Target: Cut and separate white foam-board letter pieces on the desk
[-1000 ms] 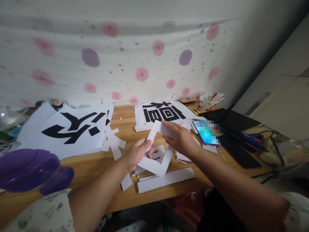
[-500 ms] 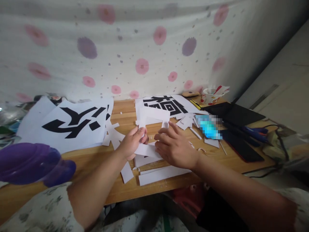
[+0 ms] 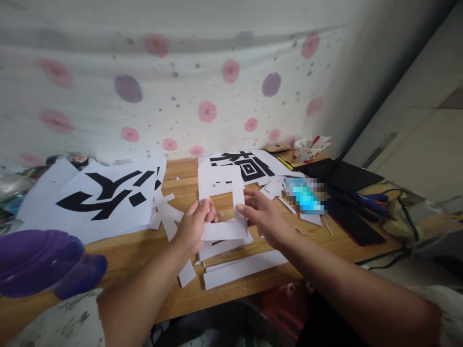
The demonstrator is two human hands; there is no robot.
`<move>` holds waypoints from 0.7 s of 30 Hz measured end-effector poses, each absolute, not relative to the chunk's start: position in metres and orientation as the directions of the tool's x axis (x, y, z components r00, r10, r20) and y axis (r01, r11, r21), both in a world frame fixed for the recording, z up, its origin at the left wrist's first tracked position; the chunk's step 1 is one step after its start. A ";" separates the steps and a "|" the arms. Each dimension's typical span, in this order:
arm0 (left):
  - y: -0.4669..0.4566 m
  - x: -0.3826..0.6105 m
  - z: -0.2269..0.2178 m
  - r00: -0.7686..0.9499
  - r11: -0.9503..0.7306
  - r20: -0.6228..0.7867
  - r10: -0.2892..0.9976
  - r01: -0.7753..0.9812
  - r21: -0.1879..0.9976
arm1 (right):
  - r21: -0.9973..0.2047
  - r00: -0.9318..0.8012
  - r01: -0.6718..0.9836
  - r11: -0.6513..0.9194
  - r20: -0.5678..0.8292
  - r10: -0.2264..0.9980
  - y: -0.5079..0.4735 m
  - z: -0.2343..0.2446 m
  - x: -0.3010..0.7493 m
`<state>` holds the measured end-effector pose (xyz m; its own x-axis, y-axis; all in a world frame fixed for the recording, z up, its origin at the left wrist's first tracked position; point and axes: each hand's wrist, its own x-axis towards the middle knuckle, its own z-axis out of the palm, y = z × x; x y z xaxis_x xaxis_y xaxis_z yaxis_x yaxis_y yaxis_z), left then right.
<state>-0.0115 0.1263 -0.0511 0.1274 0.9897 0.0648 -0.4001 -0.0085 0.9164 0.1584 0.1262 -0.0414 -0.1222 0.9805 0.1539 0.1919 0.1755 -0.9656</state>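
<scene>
A white paper frame with a rectangular hole in its middle is held up above the desk. My left hand pinches its left side, thumb in front and fingers behind. At the opposite side, my right hand has its thumb on the front of the frame and the other fingers at its right edge. Beneath the frame lie more white paper pieces. A long white strip rests by the desk's front edge. Left of the hands is a cut-out with branching arms.
White sheets with bold black characters lie at left and at the back. A purple plastic object stands at front left. On the right are a blurred bright-screened device, a black slab and a patterned cup.
My right hand has shifted from lying across the frame's right part to gripping its right edge, so the whole frame now shows. The camera view has tilted up slightly.
</scene>
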 end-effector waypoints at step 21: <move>0.121 -0.003 -0.057 0.182 0.067 0.027 0.983 -0.493 0.868 | -0.645 0.007 0.738 0.197 0.299 0.954 0.136 -0.060 0.148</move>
